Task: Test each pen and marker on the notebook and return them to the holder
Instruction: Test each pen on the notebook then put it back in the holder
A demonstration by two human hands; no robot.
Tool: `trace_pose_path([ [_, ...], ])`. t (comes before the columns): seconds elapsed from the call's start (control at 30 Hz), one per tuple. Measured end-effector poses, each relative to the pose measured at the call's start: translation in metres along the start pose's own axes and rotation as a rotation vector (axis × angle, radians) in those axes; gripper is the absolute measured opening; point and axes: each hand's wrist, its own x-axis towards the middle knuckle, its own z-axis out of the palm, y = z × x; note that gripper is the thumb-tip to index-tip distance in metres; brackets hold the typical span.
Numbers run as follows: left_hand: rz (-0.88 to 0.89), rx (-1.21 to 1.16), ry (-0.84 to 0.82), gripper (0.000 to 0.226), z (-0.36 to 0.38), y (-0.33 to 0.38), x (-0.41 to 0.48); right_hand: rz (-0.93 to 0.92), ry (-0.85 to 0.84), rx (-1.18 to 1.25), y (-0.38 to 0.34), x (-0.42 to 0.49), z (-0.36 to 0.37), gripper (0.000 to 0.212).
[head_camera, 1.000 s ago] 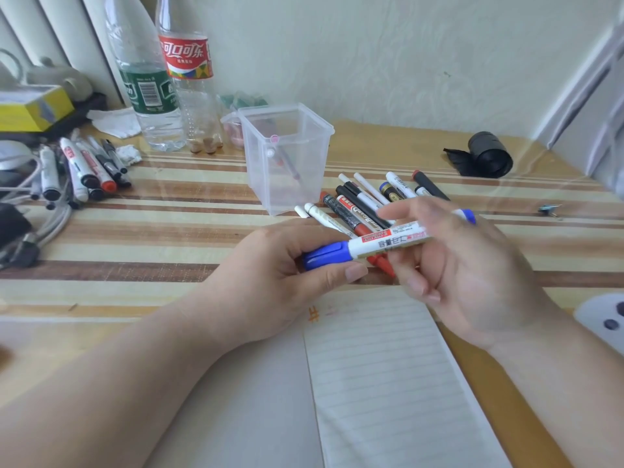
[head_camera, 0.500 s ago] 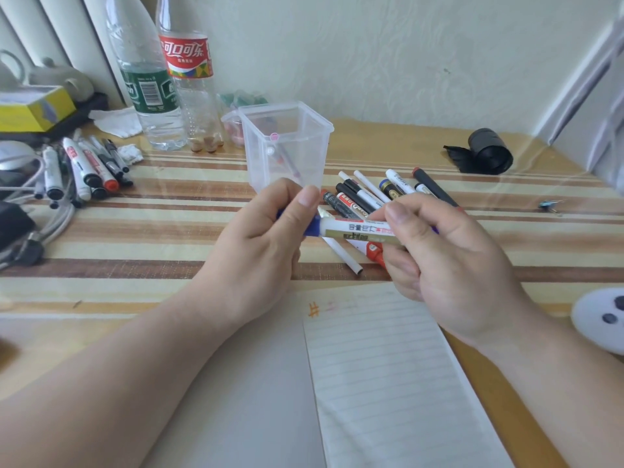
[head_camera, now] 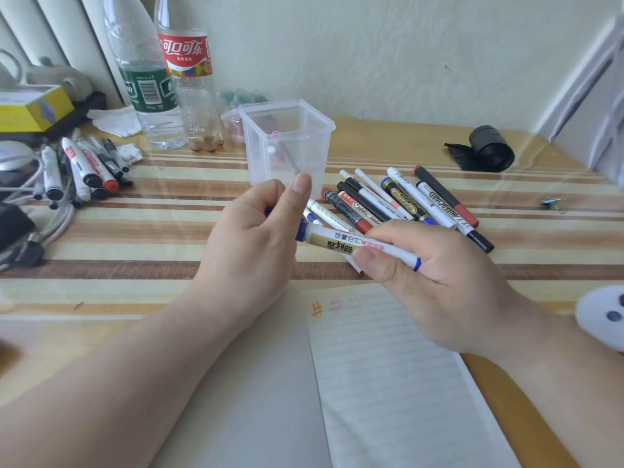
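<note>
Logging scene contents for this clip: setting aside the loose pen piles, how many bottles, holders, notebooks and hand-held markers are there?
clear plastic bottles: 2
clear square plastic holder: 1
lined paper notebook: 1
blue-capped white marker, gripped by left hand and right hand: 1
Total: 5

Marker cap [head_camera: 301, 232] half hidden by fingers [head_camera: 295, 201] of left hand [head_camera: 250, 241]; notebook [head_camera: 388, 383] cropped below.

Clear plastic holder [head_camera: 287, 146], matt lined paper notebook [head_camera: 388, 366], glossy striped table [head_camera: 169, 231].
</note>
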Motion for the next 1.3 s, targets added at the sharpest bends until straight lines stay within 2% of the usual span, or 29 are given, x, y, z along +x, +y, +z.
trace_pose_path([
  [0.1, 0.066, 0.025, 0.046, 0.055, 0.003, 0.004, -0.005, 0.04, -0.024, 0.148, -0.003, -0.002, 0.0, 0.047],
  [0.23, 0.182, 0.072, 0.102, 0.055, 0.004, 0.007, -0.011, 0.376, -0.085, 0.734, -0.014, -0.004, 0.001, 0.031],
  [0.33, 0.218, 0.095, 0.096, 0.053, 0.005, 0.007, -0.012, 0.523, -0.144, 0.953, -0.02, -0.004, -0.003, 0.029],
  [0.47, 0.22, 0.104, 0.053, 0.058, 0.001, 0.003, -0.005, 0.515, -0.142, 0.903, -0.022, -0.002, -0.004, 0.032],
  [0.57, 0.202, 0.028, 0.094, 0.059, -0.004, 0.003, 0.0, 0.4, -0.072, 0.911, -0.02, 0.0, -0.001, 0.023],
  [0.67, 0.167, -0.063, 0.163, 0.047, -0.009, 0.002, 0.006, 0.337, 0.106, 0.94, -0.013, 0.002, -0.002, 0.002],
  [0.8, 0.191, -0.03, 0.156, 0.038, -0.013, -0.004, 0.008, 0.278, 0.255, 0.851, -0.005, 0.005, 0.001, 0.008],
  [0.87, 0.188, -0.063, 0.146, 0.035, -0.013, -0.004, 0.008, 0.293, 0.292, 0.829, -0.003, 0.007, 0.005, 0.02],
  [1.13, 0.203, -0.035, 0.11, 0.027, -0.008, 0.006, 0.002, 0.362, 0.343, 0.731, 0.004, 0.012, 0.009, 0.008],
  [1.3, 0.228, 0.055, 0.071, 0.033, -0.006, 0.004, 0.0, 0.271, 0.293, 0.826, -0.002, 0.012, 0.009, 0.012],
])
